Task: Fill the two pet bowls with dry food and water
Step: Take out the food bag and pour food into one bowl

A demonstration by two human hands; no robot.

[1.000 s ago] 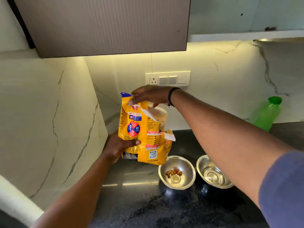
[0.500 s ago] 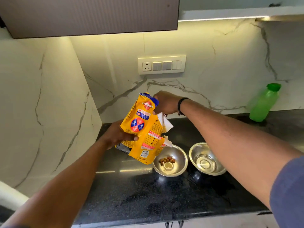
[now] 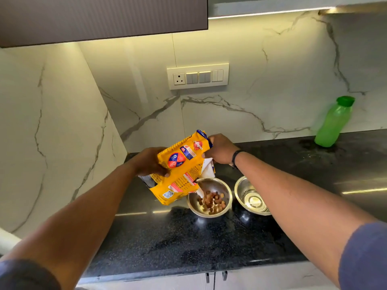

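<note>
now both hands grip the tilted bag (image 3: 181,168), left hand (image 3: 151,163) fingers curled round its side, right hand (image 3: 220,149) pinching its top; kibble (image 3: 212,201) lies in the left bowl (image 3: 227,190), beside the second bowl (image 3: 239,190) on the tabletop (image 3: 188,243).

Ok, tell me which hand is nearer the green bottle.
Right. The right hand grips the yellow food bag's top, well left of the green bottle; the left hand grips the bag's far side, farther away.
</note>
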